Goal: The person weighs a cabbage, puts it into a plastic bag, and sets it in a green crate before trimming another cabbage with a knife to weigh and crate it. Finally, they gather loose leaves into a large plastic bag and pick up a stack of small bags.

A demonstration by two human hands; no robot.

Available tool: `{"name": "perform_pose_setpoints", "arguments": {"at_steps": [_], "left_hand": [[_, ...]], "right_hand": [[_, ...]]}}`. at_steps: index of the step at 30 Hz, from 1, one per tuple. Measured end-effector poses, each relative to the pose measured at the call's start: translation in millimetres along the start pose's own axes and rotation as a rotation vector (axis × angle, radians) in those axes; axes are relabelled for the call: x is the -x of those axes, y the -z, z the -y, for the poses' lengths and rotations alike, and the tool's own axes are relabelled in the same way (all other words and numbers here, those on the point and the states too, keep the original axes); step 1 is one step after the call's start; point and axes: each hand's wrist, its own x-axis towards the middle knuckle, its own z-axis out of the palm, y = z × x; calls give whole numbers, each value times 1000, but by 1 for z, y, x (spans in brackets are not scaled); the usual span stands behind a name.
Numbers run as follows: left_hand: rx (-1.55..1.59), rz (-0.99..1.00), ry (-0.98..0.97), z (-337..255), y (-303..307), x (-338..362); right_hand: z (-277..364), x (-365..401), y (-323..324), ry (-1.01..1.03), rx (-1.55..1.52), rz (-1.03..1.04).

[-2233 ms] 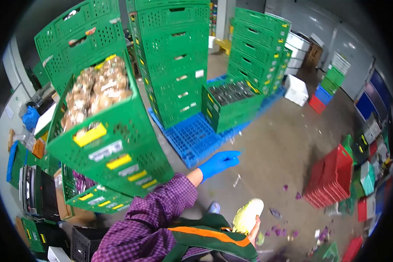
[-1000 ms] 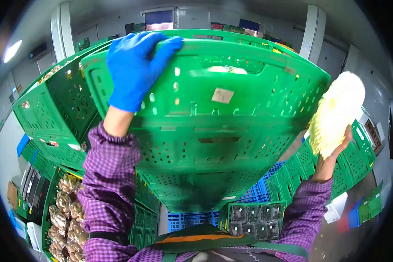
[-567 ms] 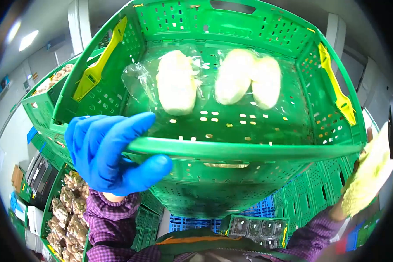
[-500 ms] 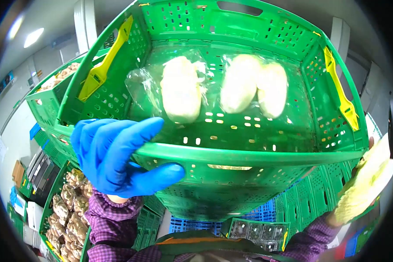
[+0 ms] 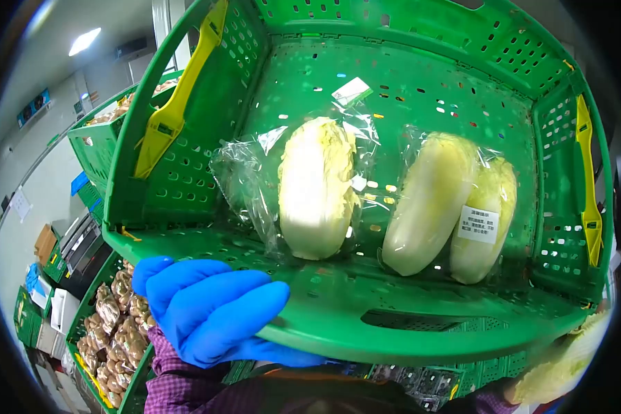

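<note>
A green plastic crate (image 5: 407, 65) is tilted towards me, its floor facing me. My left hand (image 5: 217, 314), in a blue glove, grips its near rim at the left, fingers over the edge and thumb below. Inside lie a bagged napa cabbage (image 5: 315, 196) on the left and two more on the right: a long pale cabbage (image 5: 426, 207) and a smaller cabbage (image 5: 498, 190) with a printed white label (image 5: 477, 225). Low at the right edge, my right hand (image 5: 512, 393) holds another napa cabbage (image 5: 566, 359), which hides most of its fingers.
At lower left stands a green crate (image 5: 139, 386) of bagged brown produce (image 5: 114, 338). Another crate (image 5: 93, 152) with similar contents is behind the tilted one. Dark clear-lidded packs (image 5: 421, 381) sit below its near rim.
The crate's near rim has dropped lower in view, and more of its floor shows. The cabbages inside appear closer to the near wall. The cabbage in my right hand has moved down.
</note>
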Motion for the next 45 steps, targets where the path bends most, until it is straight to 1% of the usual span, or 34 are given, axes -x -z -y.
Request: {"name": "perform_pose_setpoints", "arguments": {"at_steps": [1,2,3,5,6,7,9,10,12,14,15,17,18,19,21,22,23,26,28,29,30,31,32,33,35,37,38,39,40,41,42,43,44,45], "left_hand": [[28,-74,23,0,-3,3],[24,-100,8,1,-7,5],[36,-85,14,1,-11,7],[5,-265,-42,3,-23,9],[-38,-270,-47,3,-24,9],[-45,-164,-62,7,-15,14],[-26,-123,-57,10,-8,16],[2,-138,-62,11,-7,17],[-58,-133,-52,12,-6,17],[-79,-143,-24,5,-8,14],[-115,-136,5,3,-9,13],[-80,-161,5,6,-7,16],[-29,-97,-59,10,-2,14],[34,-34,-130,15,0,13],[65,-59,-156,20,-4,12],[57,-60,-139,20,-4,9],[51,-61,-124,19,-5,7],[65,-128,-129,25,-15,-4],[46,-149,-104,22,-25,-28],[17,-141,-70,20,-30,-44],[105,-141,-28,29,-41,-54],[161,-85,-70,44,-88,-80],[203,-61,-82,43,-109,-87],[242,-39,-91,49,-132,-94],[335,39,-51,50,-185,-106],[494,81,-35,50,-242,-113],[466,131,-64,49,-259,-113],[436,155,-109,41,-274,-111],[355,156,-146,33,-280,-107],[202,150,-177,22,-280,-109],[43,160,-196,12,-280,-112],[-15,147,-215,-1,-285,-114],[100,-34,-297,3,-314,-114],[203,-233,-360,5,-338,-104]], "right_hand": [[2,2,-2,5,6,-5],[2,4,-3,6,8,-8],[4,6,-4,6,17,-13],[6,9,-3,2,39,-39],[9,10,-3,0,51,-54],[11,11,-4,-2,62,-65],[12,14,-2,-20,65,-100],[12,16,-1,-31,54,-127],[22,11,3,-33,79,-150],[43,1,3,72,235,-152],[39,5,5,77,252,-159],[23,15,4,-371,-534,-266],[18,1,15,-146,54,109],[27,7,25,65,508,124],[39,6,8,-392,-119,-210],[26,15,13,-292,108,-142],[15,28,17,-299,153,-159],[-35,73,27,-591,-1139,44],[-70,100,37,-681,-2027,181],[-65,99,34,-860,-1868,94],[-54,102,39,-1001,-1525,-1],[-35,87,21,-1120,-1400,70],[-33,93,20,-1185,-1373,95],[-39,103,17,-1234,-1529,55],[-55,122,17,-1352,-1454,38],[-67,137,21,-1427,-1402,28],[-66,152,29,-1493,-1369,58],[-62,166,40,-1588,-1282,26],[-61,187,50,-1609,-1204,19],[-55,203,62,-1656,-1174,-23],[-50,217,72,-1640,-1165,2],[-51,241,80,-1601,-1147,30],[-40,246,87,-1636,-1086,7],[-31,273,97,-1635,-1026,-17]]}}
